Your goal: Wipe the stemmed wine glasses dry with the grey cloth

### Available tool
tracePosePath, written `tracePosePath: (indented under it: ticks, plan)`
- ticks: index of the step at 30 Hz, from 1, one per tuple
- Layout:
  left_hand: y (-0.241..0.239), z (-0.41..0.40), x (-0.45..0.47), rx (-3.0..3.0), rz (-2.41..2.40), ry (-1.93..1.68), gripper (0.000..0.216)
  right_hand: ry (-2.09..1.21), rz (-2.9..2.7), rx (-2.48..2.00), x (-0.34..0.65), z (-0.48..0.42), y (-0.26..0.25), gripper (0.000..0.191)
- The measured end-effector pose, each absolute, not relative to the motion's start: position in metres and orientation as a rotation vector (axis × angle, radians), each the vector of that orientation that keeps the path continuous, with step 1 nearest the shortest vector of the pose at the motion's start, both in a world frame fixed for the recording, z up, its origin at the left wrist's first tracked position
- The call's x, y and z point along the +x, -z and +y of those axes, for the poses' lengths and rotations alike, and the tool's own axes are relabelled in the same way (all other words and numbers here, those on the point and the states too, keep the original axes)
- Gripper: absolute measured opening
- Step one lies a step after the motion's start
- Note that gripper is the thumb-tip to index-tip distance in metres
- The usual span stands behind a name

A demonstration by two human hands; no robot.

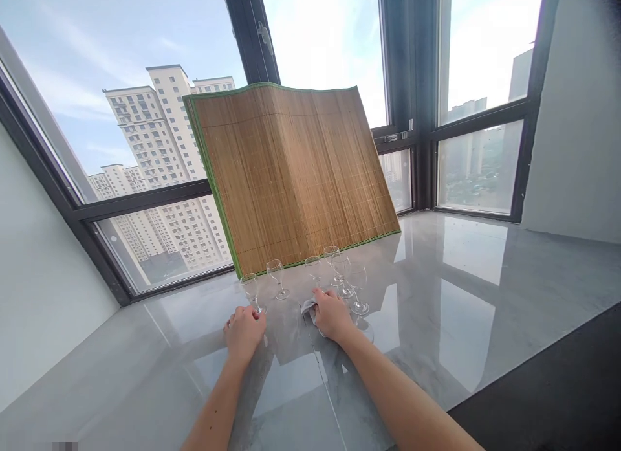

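My left hand (244, 332) is closed, its curled fingers at the foot of a small clear stemmed glass (249, 285) that stands upright. My right hand (332, 314) is closed on a crumpled white cloth (309, 307), low over the grey surface. Just beyond its fingertips rises another stemmed glass (314, 268); its foot is hidden, so I cannot tell whether the fingers touch it. Between and behind the hands stands a glass (275, 272) on its own. Right of my right hand, several more glasses (358, 279) are grouped close together.
A folded bamboo mat (295, 179) with green edging leans against the dark window frame (421, 101) behind the glasses. The glossy grey ledge (427, 308) has a dark joint line between my arms and drops off at the right front. White walls (577, 127) flank it.
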State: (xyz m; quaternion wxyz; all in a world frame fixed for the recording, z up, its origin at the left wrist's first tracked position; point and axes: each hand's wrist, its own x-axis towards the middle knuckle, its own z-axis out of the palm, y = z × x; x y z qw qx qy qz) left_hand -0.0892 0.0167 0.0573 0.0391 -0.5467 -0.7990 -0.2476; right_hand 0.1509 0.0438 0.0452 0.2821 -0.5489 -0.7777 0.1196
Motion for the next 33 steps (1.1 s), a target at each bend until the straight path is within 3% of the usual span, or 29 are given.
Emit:
tracePosePath:
  ticks: [2, 5, 8, 15, 21, 28, 33]
  plan:
    - [-0.053, 0.023, -0.095, -1.554, -2.572, 1.154, 0.017, -0.346, -2.071, -1.493, 0.152, 0.044, -0.045, 0.048]
    - [-0.043, 0.034, -0.103, -1.433, -2.509, 1.804, 0.037, -0.404, -2.064, -1.504, 0.152, 0.045, -0.045, 0.046]
    - [-0.032, 0.044, -0.104, -1.559, -2.415, 2.077, 0.051, -0.429, -2.041, -1.512, 0.152, 0.047, -0.044, 0.041]
    - [-0.021, 0.05, -0.097, -1.781, -2.436, 1.729, 0.049, -0.427, -2.046, -1.505, 0.153, 0.048, -0.044, 0.038]
    - [-0.026, 0.043, -0.091, -1.987, -2.427, 1.307, 0.018, -0.392, -2.069, -1.507, 0.153, 0.044, -0.048, 0.04]
    - [-0.033, 0.032, -0.078, -2.066, -2.342, 1.146, 0.034, -0.428, -2.041, -1.3, 0.151, 0.038, -0.045, 0.062]
    - [-0.04, 0.024, -0.068, -2.142, -2.153, 1.065, 0.04, -0.525, -2.023, -1.134, 0.148, 0.035, -0.042, 0.067]
